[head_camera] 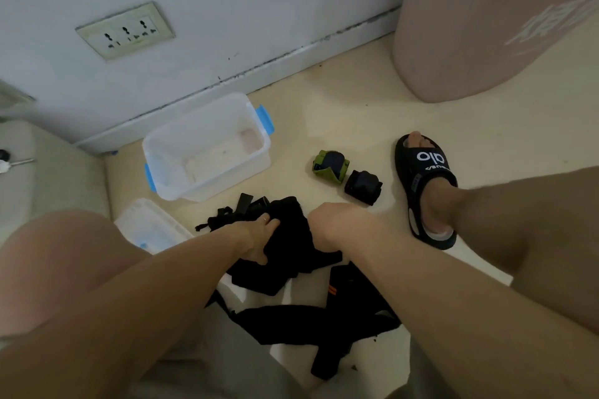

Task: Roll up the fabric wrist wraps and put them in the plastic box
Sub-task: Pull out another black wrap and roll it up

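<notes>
Wrist wrap (285,236), black, lies on the floor between our knees; left hand (256,236) grips its edge, right hand (327,227) clenches around the other side.
We judge tight, even turns are needed, keeping edges aligned; plastic box (207,146) waits open nearby, two rolled wraps (346,173) beside it.

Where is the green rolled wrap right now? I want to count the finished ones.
In the head view the green rolled wrap lies on the floor right of the plastic box, beside the black rolled wrap.
</notes>
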Available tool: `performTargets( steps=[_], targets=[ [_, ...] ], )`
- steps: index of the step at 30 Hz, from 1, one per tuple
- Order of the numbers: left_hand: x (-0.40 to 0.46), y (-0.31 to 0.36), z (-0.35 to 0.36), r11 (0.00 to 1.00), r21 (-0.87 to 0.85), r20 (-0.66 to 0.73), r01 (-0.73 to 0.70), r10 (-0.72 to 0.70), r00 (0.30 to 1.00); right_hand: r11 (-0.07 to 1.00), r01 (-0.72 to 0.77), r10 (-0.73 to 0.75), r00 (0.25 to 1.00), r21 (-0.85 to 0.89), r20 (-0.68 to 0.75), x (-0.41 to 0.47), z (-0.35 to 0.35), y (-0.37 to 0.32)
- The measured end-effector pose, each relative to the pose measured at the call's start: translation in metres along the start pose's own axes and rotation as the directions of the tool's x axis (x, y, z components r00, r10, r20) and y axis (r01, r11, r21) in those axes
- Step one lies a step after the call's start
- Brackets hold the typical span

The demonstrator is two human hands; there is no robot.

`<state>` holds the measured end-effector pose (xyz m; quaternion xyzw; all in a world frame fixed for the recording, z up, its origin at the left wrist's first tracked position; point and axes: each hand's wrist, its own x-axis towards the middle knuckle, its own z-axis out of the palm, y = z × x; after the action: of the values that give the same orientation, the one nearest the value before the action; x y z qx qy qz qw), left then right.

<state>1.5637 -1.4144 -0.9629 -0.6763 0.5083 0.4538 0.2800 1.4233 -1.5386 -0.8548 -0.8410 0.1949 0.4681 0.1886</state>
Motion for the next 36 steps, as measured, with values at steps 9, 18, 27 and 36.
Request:
performTargets(
  steps=[9, 18, 27, 36],
  targets=[
    [0.009, 0.015, 0.003, 0.996, 0.054, -0.013, -0.065, 0.066, 0.998, 0.999, -0.008, 0.008, 1.0, 0.032, -0.012, 0.001, 0.003, 0.01],
    [0.014, 0.031, -0.01, 0.995, 0.075, -0.088, -0.063, 0.069, 0.994, 0.999, 0.007, -0.005, 0.999, 0.037, -0.042, -0.002, 0.003, 0.014],
    [-0.053, 0.029, -0.04, 0.988, -0.046, -0.21, -0.148, 0.135, 0.968, 0.954, 0.129, -0.1, 0.988, 0.272, -0.119, -0.02, -0.014, 0.016],
    [-0.146, 0.001, -0.028, 0.682, -0.61, -0.521, -0.403, 0.038, 0.853, 0.74, 0.369, -0.271, 0.929, 0.562, -0.253, -0.038, 0.001, -0.019]
  ],
)
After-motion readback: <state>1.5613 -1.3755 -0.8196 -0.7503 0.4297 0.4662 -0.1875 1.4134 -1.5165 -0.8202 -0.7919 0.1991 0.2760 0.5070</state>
